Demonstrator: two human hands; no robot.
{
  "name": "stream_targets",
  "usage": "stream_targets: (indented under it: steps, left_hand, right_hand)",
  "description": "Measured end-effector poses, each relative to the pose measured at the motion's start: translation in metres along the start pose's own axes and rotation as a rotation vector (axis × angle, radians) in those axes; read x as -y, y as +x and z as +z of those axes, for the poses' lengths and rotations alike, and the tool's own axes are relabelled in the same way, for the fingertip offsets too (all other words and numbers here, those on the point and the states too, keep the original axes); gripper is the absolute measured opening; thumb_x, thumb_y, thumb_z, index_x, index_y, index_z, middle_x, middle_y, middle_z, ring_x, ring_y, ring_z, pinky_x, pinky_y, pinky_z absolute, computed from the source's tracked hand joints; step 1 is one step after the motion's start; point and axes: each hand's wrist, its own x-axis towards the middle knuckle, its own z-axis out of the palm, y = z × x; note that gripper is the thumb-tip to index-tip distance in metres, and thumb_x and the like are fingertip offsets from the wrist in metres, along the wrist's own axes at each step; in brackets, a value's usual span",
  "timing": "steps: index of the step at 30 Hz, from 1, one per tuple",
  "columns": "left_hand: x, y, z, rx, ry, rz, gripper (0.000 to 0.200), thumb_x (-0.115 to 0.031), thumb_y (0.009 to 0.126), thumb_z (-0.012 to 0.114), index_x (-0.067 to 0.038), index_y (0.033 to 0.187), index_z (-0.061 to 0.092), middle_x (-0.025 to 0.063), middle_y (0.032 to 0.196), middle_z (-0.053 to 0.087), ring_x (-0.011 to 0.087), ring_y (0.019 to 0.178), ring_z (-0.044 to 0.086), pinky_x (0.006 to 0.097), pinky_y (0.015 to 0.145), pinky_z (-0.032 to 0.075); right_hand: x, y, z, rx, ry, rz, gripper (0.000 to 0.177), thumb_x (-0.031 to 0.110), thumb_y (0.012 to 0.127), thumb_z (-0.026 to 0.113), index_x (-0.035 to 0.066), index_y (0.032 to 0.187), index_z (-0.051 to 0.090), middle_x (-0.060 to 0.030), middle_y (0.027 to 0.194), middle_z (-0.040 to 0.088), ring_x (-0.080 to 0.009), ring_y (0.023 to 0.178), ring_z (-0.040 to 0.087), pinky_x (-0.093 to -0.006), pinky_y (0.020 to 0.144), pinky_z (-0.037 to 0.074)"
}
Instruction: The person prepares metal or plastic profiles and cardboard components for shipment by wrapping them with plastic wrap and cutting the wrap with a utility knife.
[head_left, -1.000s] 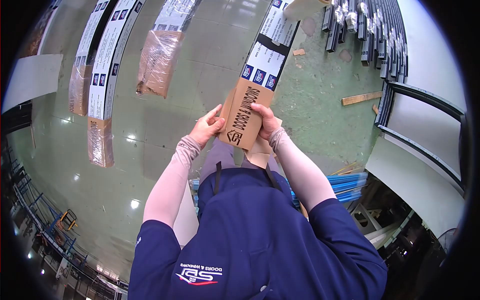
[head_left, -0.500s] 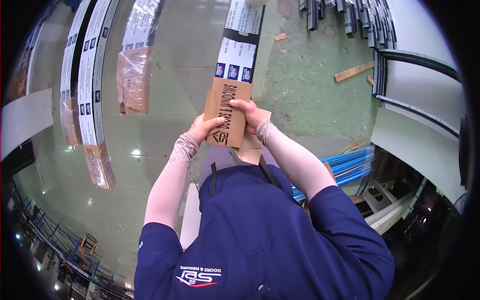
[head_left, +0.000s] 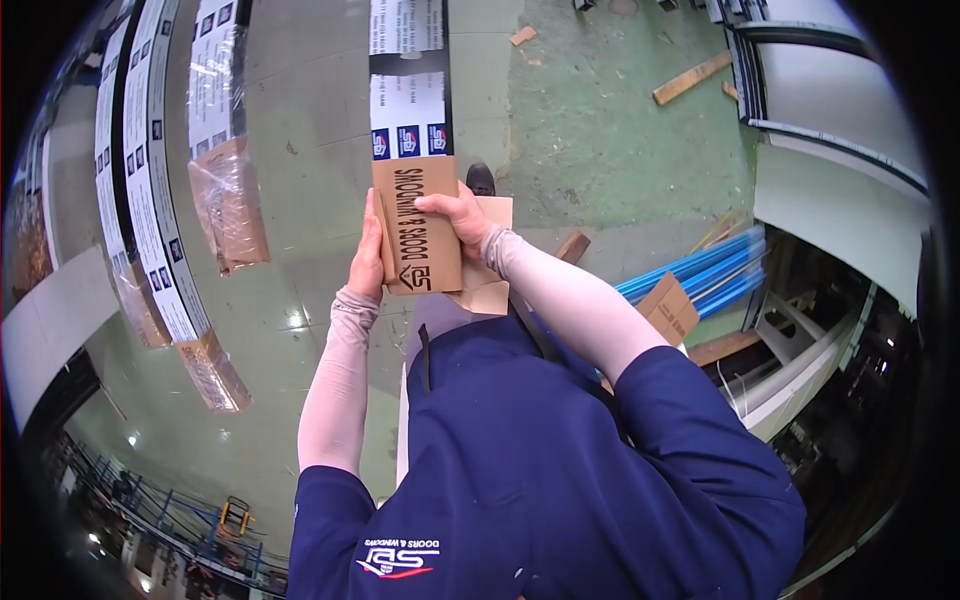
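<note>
A long bundle in white printed film runs away from me, with a black band across it. Over its near end sits a brown cardboard cap lettered "DOORS & WINDOWS". My left hand lies flat along the cap's left side, fingers extended and pointing forward. On the other side my right hand grips the cap's right edge, its thumb on the printed top face. Loose cardboard flaps stick out under and beside the right hand.
Wrapped bundles lie at the left, one with a plastic-covered cardboard end. At right are a wooden strip, dark frames, blue profiles and a cardboard piece. A shoe shows beyond my right hand.
The view has shifted, and the capped bundle now appears farther left. My left hand has gone from gripping the cap with its thumb on top to lying flat against its side.
</note>
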Motion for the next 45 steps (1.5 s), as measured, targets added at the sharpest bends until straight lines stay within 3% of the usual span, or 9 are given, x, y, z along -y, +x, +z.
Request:
stream_targets:
  steps: [3, 4, 8, 21, 29, 33, 38, 41, 45]
  left_hand:
    - [-0.007, -0.002, -0.001, 0.027, -0.096, -0.119, 0.083, -0.054, 0.11, 0.044, -0.014, 0.17, 0.003, 0.0106, 0.173, 0.019, 0.0214, 0.156, 0.028, 0.0379, 0.125, 0.03]
    - [-0.008, 0.0, -0.005, 0.047, -0.165, -0.161, 0.092, -0.062, 0.102, 0.057, -0.01, 0.167, 0.019, 0.0129, 0.165, 0.037, 0.0226, 0.149, 0.041, 0.0399, 0.12, 0.04]
    - [0.031, 0.014, -0.048, 0.116, -0.269, -0.51, 0.094, -0.07, 0.088, 0.071, -0.003, 0.149, 0.046, 0.0124, 0.14, 0.063, 0.0235, 0.128, 0.062, 0.0384, 0.106, 0.055]
    - [0.008, 0.008, -0.025, 0.159, -0.026, -0.22, 0.088, -0.057, 0.094, 0.073, -0.004, 0.155, 0.038, 0.0103, 0.144, 0.056, 0.0202, 0.132, 0.055, 0.0362, 0.11, 0.047]
    - [-0.009, 0.012, 0.01, -0.054, 0.201, -0.016, 0.07, -0.037, 0.097, 0.071, 0.001, 0.147, 0.041, 0.0142, 0.137, 0.059, 0.0223, 0.123, 0.06, 0.0369, 0.106, 0.049]
    - [0.007, 0.01, -0.001, -0.059, -0.018, 0.053, 0.071, -0.029, 0.094, 0.059, 0.002, 0.153, 0.035, 0.0167, 0.141, 0.055, 0.0242, 0.128, 0.057, 0.0378, 0.111, 0.046]
    - [0.013, 0.006, 0.001, -0.036, -0.003, 0.121, 0.089, -0.036, 0.091, 0.052, -0.002, 0.166, 0.018, 0.0208, 0.161, 0.037, 0.0289, 0.145, 0.043, 0.0387, 0.118, 0.038]
    - [0.011, 0.004, 0.004, -0.057, 0.184, 0.243, 0.079, -0.041, 0.103, 0.047, -0.006, 0.167, 0.016, 0.0182, 0.163, 0.036, 0.028, 0.147, 0.043, 0.0398, 0.12, 0.039]
    - [0.011, 0.008, 0.011, -0.104, 0.028, 0.099, 0.07, -0.045, 0.113, 0.032, -0.008, 0.169, 0.011, 0.0151, 0.169, 0.029, 0.0263, 0.152, 0.035, 0.0373, 0.125, 0.029]
  right_hand:
    - [0.002, -0.001, -0.001, -0.003, -0.03, -0.003, 0.061, 0.02, 0.084, 0.077, 0.004, 0.137, 0.052, -0.0107, 0.124, 0.064, -0.0228, 0.114, 0.065, -0.0397, 0.102, 0.054]
    - [0.003, -0.001, -0.002, 0.004, -0.024, 0.012, 0.06, 0.02, 0.084, 0.077, 0.004, 0.137, 0.052, -0.0108, 0.124, 0.064, -0.0229, 0.114, 0.065, -0.0397, 0.102, 0.054]
    - [0.003, 0.0, -0.001, 0.033, -0.02, -0.001, 0.057, 0.02, 0.084, 0.077, 0.003, 0.134, 0.055, -0.0111, 0.122, 0.065, -0.0231, 0.113, 0.065, -0.0394, 0.101, 0.054]
    - [0.007, -0.002, -0.004, 0.047, -0.034, -0.021, 0.06, 0.02, 0.084, 0.077, 0.003, 0.135, 0.052, -0.0109, 0.123, 0.064, -0.0224, 0.115, 0.064, -0.0383, 0.102, 0.053]
    - [0.001, 0.003, -0.007, 0.043, -0.008, 0.012, 0.062, 0.017, 0.082, 0.079, 0.004, 0.136, 0.052, -0.0107, 0.125, 0.064, -0.0218, 0.116, 0.063, -0.0383, 0.103, 0.053]
    - [0.003, 0.001, -0.005, 0.021, -0.018, 0.026, 0.059, 0.017, 0.082, 0.079, 0.005, 0.134, 0.053, -0.0101, 0.124, 0.064, -0.0215, 0.116, 0.063, -0.038, 0.102, 0.053]
    - [0.004, -0.001, -0.002, 0.013, -0.041, -0.012, 0.06, 0.018, 0.083, 0.078, 0.005, 0.135, 0.052, -0.0102, 0.124, 0.064, -0.0219, 0.116, 0.063, -0.0382, 0.103, 0.052]
    - [0.005, 0.0, 0.0, 0.02, -0.052, -0.034, 0.063, 0.021, 0.083, 0.077, 0.005, 0.137, 0.05, -0.0107, 0.124, 0.063, -0.0222, 0.117, 0.063, -0.0384, 0.103, 0.052]
    - [0.004, 0.0, -0.003, 0.036, -0.041, -0.035, 0.061, 0.021, 0.083, 0.077, 0.004, 0.136, 0.051, -0.011, 0.124, 0.063, -0.0226, 0.117, 0.063, -0.0388, 0.104, 0.051]
